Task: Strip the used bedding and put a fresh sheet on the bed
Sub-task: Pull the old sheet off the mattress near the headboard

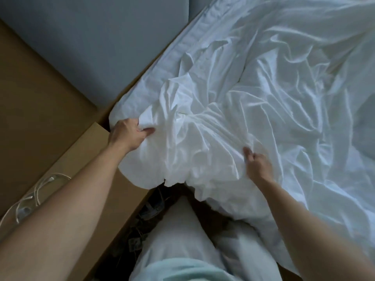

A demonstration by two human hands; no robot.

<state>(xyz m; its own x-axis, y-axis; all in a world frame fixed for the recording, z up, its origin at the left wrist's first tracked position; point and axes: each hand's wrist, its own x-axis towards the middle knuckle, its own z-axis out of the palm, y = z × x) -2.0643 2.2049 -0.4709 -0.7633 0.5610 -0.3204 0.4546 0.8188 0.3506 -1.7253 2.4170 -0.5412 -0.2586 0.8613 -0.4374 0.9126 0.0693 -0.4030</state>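
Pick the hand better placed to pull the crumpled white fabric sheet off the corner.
Probably left: left hand grips the crumpled white fabric sheet at the corner; right hand pinches a fold farther along.

Rumpled white fabric bedding (253, 94), plain and unpatterned, shades to pale blue-grey in its folds. A flat slate-grey padded headboard panel (91, 47) is one solid colour, as is the tan-brown flat-topped bedside surface (40, 94). A looped whitish cable (36, 193) lies pale against the tan. Plain off-white trousers (178, 236) show beside a mint-green shirt hem (182, 268).
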